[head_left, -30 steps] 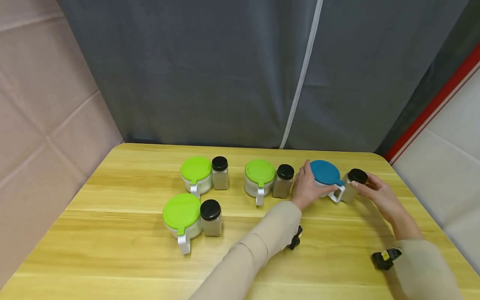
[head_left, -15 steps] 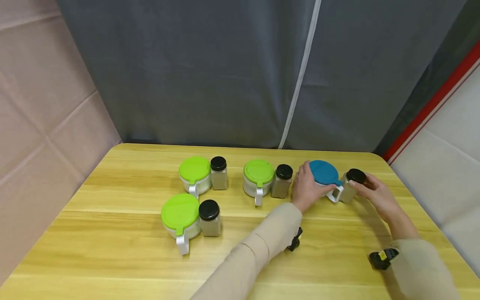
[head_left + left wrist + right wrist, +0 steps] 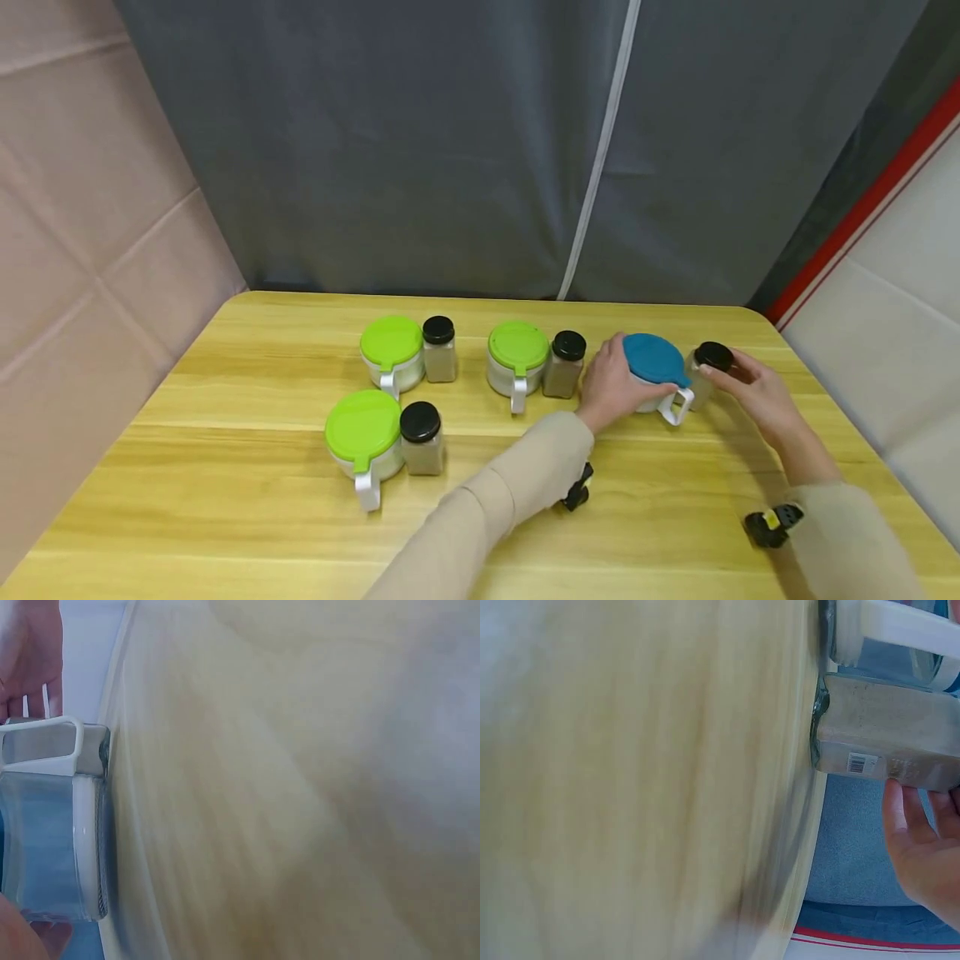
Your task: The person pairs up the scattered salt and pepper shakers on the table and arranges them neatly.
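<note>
At the right of the table, my left hand [image 3: 618, 387] grips a white-bodied seasoning jar with a blue lid [image 3: 654, 358], thumb along its front and fingers behind. Its white handle [image 3: 678, 406] points toward the front right. Beside it, my right hand [image 3: 761, 400] holds a square spice jar with a black lid [image 3: 713, 356] between thumb and fingers. In the right wrist view, fingertips meet the side of this square jar [image 3: 892, 724], which has a barcode label. The left wrist view shows the clear body of the blue-lidded jar [image 3: 45, 844] with the square jar right behind its handle.
Left of my hands stands a green-lidded jar [image 3: 518, 346] paired with a black-lidded spice jar [image 3: 564, 371]. Farther left are a back pair with a green-lidded jar [image 3: 392, 342] and a front pair with another green-lidded jar [image 3: 363, 429]. A grey curtain [image 3: 412, 167] hangs behind the table.
My left hand has brought the blue-lidded jar slightly toward the front of the table. My right hand and the square spice jar have hardly moved.
</note>
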The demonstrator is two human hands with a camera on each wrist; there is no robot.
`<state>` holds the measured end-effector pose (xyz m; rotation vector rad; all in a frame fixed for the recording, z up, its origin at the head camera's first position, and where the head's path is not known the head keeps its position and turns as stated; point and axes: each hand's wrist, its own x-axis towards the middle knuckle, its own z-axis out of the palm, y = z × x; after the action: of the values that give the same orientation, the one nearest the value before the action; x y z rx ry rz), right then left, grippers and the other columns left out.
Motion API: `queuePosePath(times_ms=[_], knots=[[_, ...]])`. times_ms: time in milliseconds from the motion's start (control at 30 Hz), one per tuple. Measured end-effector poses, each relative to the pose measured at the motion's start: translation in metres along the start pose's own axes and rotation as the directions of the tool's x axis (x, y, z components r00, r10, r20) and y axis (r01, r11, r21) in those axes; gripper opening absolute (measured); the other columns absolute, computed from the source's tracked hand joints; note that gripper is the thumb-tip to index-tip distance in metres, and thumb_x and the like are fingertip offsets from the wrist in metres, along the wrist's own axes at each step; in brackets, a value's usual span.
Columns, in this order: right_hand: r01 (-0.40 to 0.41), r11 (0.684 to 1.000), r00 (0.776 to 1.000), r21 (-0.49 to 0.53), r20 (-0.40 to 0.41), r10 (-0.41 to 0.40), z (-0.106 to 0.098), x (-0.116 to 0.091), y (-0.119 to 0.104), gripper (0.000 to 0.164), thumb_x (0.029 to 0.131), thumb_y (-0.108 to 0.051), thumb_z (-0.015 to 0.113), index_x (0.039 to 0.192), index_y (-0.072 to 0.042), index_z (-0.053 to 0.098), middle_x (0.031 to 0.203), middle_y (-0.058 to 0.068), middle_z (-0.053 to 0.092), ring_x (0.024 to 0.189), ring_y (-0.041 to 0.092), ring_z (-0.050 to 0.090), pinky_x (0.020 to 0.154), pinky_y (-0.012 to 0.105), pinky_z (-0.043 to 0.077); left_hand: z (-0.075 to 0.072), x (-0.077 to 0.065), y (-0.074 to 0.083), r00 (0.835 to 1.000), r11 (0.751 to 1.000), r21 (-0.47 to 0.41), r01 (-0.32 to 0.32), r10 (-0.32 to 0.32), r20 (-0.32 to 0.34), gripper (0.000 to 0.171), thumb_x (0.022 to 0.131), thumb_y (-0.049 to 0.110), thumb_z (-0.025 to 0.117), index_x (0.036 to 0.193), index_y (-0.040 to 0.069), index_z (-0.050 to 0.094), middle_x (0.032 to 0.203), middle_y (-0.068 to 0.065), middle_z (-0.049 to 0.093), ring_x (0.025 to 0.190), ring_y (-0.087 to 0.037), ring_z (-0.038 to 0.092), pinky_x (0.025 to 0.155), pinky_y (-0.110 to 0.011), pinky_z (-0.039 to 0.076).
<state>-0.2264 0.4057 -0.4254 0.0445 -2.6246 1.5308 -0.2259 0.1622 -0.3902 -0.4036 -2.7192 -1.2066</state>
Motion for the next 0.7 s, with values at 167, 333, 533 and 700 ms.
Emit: queuePosePath(times_ms=[167,333,533,700], knots=[[0.001,0.999,1.0,-0.042,-0.004,-0.001,0.0,-0.005,-0.001,0.062,0.083,-0.045,0.054,0.135,-0.018,0.036,0.127,0.007,0.039,0.105,0.01,0.04,0.072,0.007,0.037,-0.007,-0.007,0.001,0.999,1.0,0.001,-0.029,0.029,0.046,0.097,0.058,0.063,0.067,0.134,0.014,0.031,0.122,0.002,0.044,0.105,-0.013,0.047,0.08,-0.026,0.043],[-0.006,0.996,1.0,-0.086,0.017,0.007,-0.002,-0.01,-0.003,0.06,0.084,-0.045,0.054,0.136,-0.023,0.035,0.13,0.007,0.037,0.11,0.011,0.038,0.073,0.008,0.036,-0.016,-0.015,0.001,0.994,0.998,-0.022,-0.062,0.064,0.093,0.097,0.059,0.06,0.069,0.135,0.014,0.03,0.124,0.002,0.043,0.106,-0.013,0.047,0.082,-0.026,0.042],[-0.014,0.992,0.999,-0.126,0.028,0.017,-0.005,-0.017,-0.003,0.059,0.085,-0.044,0.053,0.137,-0.024,0.034,0.13,0.006,0.038,0.111,0.012,0.037,0.077,0.015,0.038,-0.028,-0.025,0.001,0.985,0.992,-0.08,-0.102,0.112,0.131,0.095,0.059,0.056,0.072,0.134,0.014,0.031,0.123,0.003,0.042,0.105,-0.011,0.046,0.082,-0.025,0.041],[-0.014,0.989,0.999,-0.148,0.044,0.02,-0.008,-0.021,-0.003,0.059,0.085,-0.044,0.053,0.137,-0.027,0.032,0.133,0.009,0.036,0.118,0.02,0.033,0.087,0.043,0.035,-0.038,-0.033,0.0,0.973,0.98,-0.121,-0.155,0.173,0.155,0.09,0.06,0.053,0.073,0.13,0.013,0.035,0.118,0.006,0.045,0.101,-0.007,0.046,0.078,-0.022,0.041]])
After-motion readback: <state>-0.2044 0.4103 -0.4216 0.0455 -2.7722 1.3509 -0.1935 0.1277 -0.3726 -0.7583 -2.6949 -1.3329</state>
